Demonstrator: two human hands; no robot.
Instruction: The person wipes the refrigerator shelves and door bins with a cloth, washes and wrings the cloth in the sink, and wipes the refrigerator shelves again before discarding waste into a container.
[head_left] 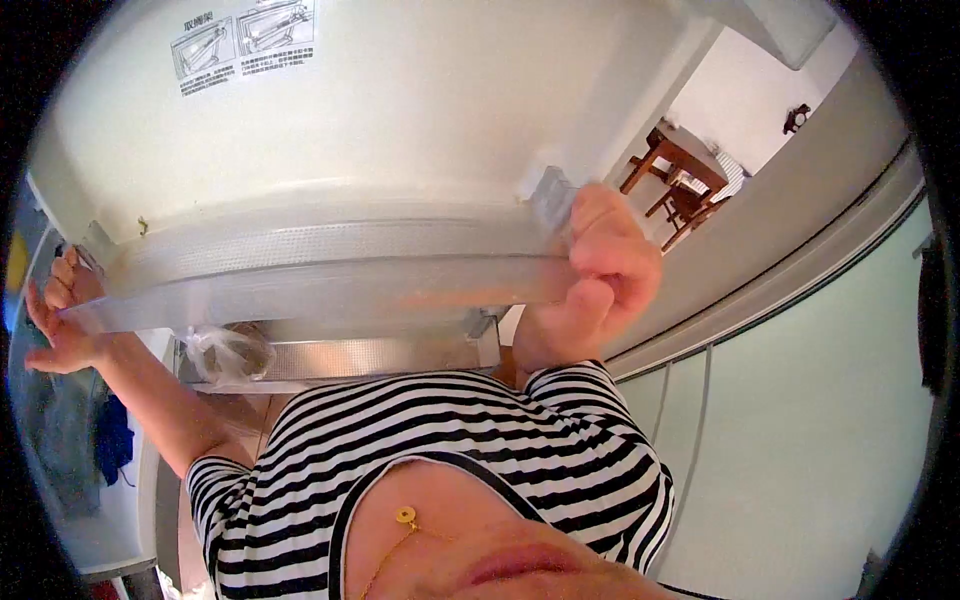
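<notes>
A clear plastic refrigerator door shelf [330, 290] with a textured base spans the white inner door panel, slightly blurred. My right hand [610, 265] is closed around its right end, near a grey end bracket [552, 198]. At the other end, my left hand [70, 315] grips the shelf, some fingers curled and others partly extended. Whether the shelf sits fully on the door's mounts I cannot tell. Below it is a lower door shelf [370, 358], holding a knotted clear plastic bag [225, 350] whose contents are unclear.
Printed instructions with drawings [245, 45] are stuck high on the door panel [400, 110]. Refrigerator compartments with items [70, 430] stand at the left. A pale green panel [790, 430] is at the right. Further back are a wooden table [690, 155] and a chair [685, 205].
</notes>
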